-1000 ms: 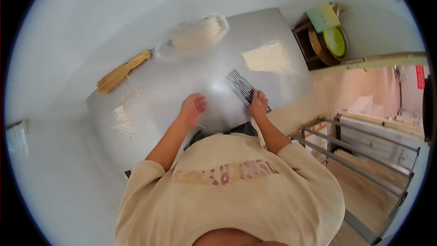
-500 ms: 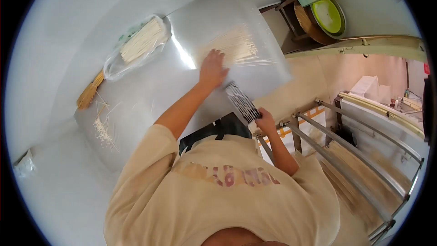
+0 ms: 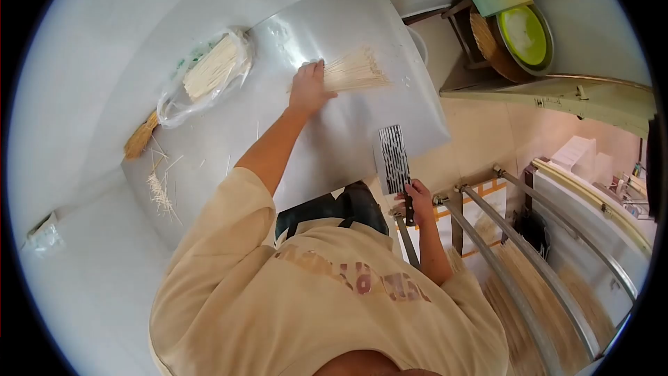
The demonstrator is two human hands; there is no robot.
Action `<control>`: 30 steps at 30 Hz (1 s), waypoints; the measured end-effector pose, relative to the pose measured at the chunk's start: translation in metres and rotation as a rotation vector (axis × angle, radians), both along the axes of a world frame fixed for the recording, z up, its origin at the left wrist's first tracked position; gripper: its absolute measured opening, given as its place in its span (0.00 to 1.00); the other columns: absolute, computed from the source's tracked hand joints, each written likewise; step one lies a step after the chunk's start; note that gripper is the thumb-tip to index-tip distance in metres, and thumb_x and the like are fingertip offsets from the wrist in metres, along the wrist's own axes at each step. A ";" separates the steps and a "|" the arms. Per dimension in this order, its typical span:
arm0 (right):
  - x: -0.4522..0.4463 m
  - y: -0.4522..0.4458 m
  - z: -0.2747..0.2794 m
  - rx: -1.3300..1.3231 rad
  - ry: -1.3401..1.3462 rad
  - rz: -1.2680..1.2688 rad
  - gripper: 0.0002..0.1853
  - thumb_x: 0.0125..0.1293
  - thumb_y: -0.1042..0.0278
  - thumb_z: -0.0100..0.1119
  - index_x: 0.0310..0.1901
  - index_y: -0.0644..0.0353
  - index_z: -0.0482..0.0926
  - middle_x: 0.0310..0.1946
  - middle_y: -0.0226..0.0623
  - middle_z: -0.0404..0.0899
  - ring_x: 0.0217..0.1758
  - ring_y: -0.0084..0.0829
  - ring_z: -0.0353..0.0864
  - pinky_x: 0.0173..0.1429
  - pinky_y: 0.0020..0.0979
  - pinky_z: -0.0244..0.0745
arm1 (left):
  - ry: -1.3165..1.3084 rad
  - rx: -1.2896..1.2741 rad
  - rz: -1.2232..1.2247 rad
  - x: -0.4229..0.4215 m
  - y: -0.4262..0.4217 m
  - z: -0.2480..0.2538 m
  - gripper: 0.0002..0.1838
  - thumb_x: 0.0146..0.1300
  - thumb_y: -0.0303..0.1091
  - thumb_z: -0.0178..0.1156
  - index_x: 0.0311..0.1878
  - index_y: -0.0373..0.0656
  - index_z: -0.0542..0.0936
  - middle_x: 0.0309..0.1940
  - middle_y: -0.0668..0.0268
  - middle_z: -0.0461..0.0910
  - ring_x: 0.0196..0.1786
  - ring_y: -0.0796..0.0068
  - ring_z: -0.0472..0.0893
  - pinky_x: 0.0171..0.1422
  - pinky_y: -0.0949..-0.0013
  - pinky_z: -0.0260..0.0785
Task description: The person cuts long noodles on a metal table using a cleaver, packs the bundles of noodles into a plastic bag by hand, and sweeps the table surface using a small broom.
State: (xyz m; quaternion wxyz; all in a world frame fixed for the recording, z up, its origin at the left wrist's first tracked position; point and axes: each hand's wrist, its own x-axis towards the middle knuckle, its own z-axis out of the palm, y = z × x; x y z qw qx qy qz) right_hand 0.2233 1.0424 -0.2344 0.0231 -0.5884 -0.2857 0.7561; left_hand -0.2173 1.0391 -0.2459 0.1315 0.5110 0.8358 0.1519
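Observation:
On the metal tabletop [image 3: 229, 132] lies a bundle of thin dried noodles [image 3: 358, 72], its strands spread toward the right. My left hand [image 3: 311, 90] is closed over the left end of this bundle, fingers pressed together and partly hidden from above. Near the front edge of the table, my right hand [image 3: 419, 202] grips the dark handle of a kitchen knife [image 3: 394, 157]. Its broad blade has a black-and-white pattern and points away from me, apart from the noodles.
A clear plastic bag [image 3: 240, 63] of noodles lies at the back left. Farther left are a straw brush [image 3: 141, 136] and scattered noodle scraps [image 3: 160, 191]. Metal rails [image 3: 543, 257] stand at my right. A green basin [image 3: 523, 35] sits beyond the table.
My left hand has moved left and slightly away from me, onto the noodle bundle, which now looks more gathered. The knife has swung to the right, away from my left hand.

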 end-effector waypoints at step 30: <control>-0.161 0.057 -0.029 0.095 0.173 0.290 0.09 0.76 0.71 0.54 0.54 0.60 0.77 0.44 0.35 0.84 0.40 0.31 0.86 0.41 0.30 0.80 | -0.913 0.061 0.471 -0.031 -0.162 0.001 0.12 0.70 0.36 0.62 0.52 0.42 0.76 0.33 0.65 0.77 0.34 0.62 0.79 0.44 0.62 0.75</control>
